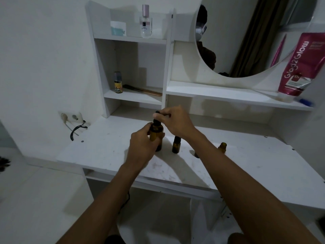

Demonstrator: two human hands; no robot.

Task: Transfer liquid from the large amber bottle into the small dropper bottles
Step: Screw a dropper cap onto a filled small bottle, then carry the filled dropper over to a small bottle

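The large amber bottle (157, 133) stands on the white vanity top (246, 166), and my left hand (143, 146) grips its body from the left. My right hand (175, 121) pinches the black dropper cap (156, 115) at the bottle's neck. A small amber dropper bottle (176, 145) with a dark cap stands just right of the large one, partly behind my right wrist. Another small amber bottle (222, 147) stands further right with its neck uncapped. A third small bottle (196, 154) is mostly hidden behind my right forearm.
Shelves behind hold a perfume bottle (146, 23), a small yellow-labelled bottle (118, 82) and a comb (143, 90). A pink tube (299, 66) leans at the right beside a round mirror (249, 36). A wall socket and black cable (76, 131) sit at the left.
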